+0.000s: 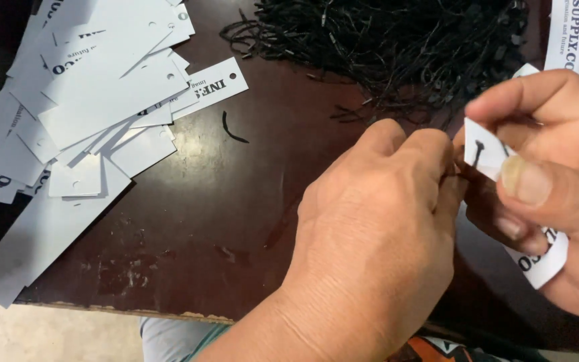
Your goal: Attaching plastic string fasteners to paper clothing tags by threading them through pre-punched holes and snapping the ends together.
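White tag (pixel 487 155) pinched in right hand (pixel 557 181); left hand (pixel 370 241) hides its closed grip's contents.

Much of what the two hands are doing sits out of sight.

The left hand (pixel 370 248) covers its own fingertips and whatever they pinch against the white card tag (pixel 487 157). The right hand (pixel 557 174) runs off the right edge and hides most of that tag; only a corner with a black string end shows. The heap of black strings (pixel 397 47) is cut by the top edge. The pile of white tags (pixel 82 100) spills past the left edge.
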